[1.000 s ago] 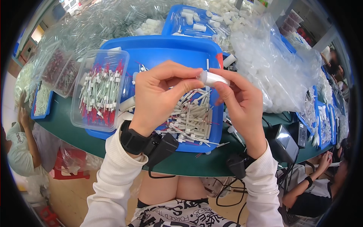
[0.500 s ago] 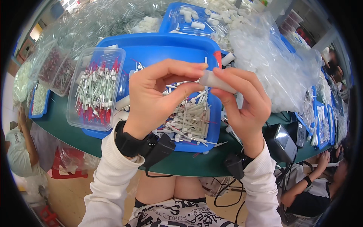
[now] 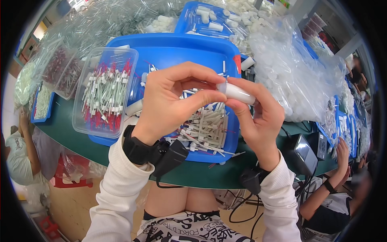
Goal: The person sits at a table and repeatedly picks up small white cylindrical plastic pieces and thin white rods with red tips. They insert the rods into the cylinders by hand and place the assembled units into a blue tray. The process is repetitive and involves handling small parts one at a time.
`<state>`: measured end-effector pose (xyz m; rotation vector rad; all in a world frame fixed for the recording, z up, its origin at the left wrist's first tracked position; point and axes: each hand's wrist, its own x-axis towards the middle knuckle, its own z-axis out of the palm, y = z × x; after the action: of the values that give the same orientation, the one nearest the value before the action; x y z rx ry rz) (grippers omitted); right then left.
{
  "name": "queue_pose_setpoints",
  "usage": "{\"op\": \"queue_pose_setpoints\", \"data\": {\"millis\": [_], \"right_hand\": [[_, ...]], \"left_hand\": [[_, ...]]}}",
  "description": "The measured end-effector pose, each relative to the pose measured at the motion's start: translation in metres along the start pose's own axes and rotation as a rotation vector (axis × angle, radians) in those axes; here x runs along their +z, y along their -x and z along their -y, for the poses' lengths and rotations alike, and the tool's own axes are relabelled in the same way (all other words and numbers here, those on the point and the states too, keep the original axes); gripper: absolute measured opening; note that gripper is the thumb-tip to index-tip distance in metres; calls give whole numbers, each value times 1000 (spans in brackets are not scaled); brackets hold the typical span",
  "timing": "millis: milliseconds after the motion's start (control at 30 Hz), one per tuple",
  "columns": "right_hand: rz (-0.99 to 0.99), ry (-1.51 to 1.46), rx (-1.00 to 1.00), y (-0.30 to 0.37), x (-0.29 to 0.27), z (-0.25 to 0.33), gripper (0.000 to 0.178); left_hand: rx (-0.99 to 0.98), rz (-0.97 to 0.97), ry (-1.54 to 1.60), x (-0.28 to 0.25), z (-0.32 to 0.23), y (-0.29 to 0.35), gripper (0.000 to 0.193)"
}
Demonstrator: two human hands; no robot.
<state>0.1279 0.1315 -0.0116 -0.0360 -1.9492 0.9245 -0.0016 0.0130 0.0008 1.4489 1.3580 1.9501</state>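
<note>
A short white plastic tube (image 3: 240,93) is held slantwise in front of me, over a blue tray (image 3: 161,47). My left hand (image 3: 171,94) pinches the tube's left end, where a small translucent part shows between thumb and index finger. My right hand (image 3: 264,115) grips the tube's body between thumb and fingers. Below the hands, the tray holds many thin white sticks with small white collars (image 3: 205,127). A white cylinder (image 3: 135,107) lies partly hidden behind my left wrist.
At the left, a clear plastic box (image 3: 125,94) holds red-and-white thin parts. A plastic bag (image 3: 288,76) of white pieces lies at the right. Another blue tray (image 3: 187,18) stands behind. Black devices (image 3: 300,155) with cables sit at the table's right edge. Co-workers sit at both sides.
The tube has turned and its glossy side now shows more. My right fingers have shifted along it, and both hands have moved slightly right in the picture. A co-worker's hand at the right has risen.
</note>
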Motion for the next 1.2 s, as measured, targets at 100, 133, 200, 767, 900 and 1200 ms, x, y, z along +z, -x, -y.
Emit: {"op": "queue_pose_setpoints", "data": {"millis": [100, 133, 200, 767, 900, 1200], "right_hand": [[15, 3, 59, 1, -1, 3, 29], [25, 13, 83, 1, -2, 3, 29], [19, 11, 41, 1, 0, 0, 29], [49, -124, 202, 4, -1, 2, 30], [38, -25, 124, 4, 0, 7, 27], [8, -2, 30, 2, 0, 8, 29]], "left_hand": [[62, 16, -59, -3, 2, 2, 25], [60, 15, -67, -2, 2, 2, 25], [55, 14, -83, -1, 2, 3, 25], [2, -75, 56, 8, 3, 4, 23], [28, -32, -35, 2, 0, 5, 20], [10, -40, 86, 4, -1, 4, 21]]}}
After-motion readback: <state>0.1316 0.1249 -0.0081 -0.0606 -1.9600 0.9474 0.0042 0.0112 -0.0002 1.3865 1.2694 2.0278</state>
